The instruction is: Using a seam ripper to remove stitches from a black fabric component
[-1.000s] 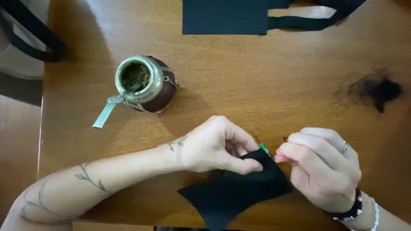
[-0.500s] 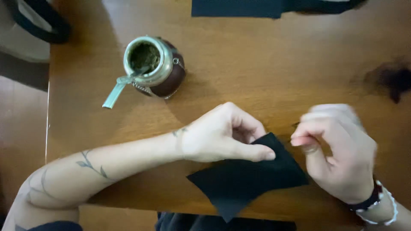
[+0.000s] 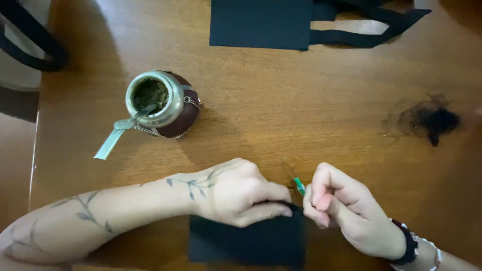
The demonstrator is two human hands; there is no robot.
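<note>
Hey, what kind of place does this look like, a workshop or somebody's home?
Probably a home table used for hand sewing. A wooden table holds a mate gourd with a metal straw, pieces of black fabric, and the right hand pinches a green-tipped tool.

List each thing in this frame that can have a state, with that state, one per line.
left hand: pressing down on the black fabric piece
right hand: pinched shut on the green-tipped tool
black fabric piece: flat at the table edge
green-tipped tool: held, tip at the fabric's corner
gourd cup: upright, filled, metal straw in it
black fabric with straps: lying flat, untouched
</note>
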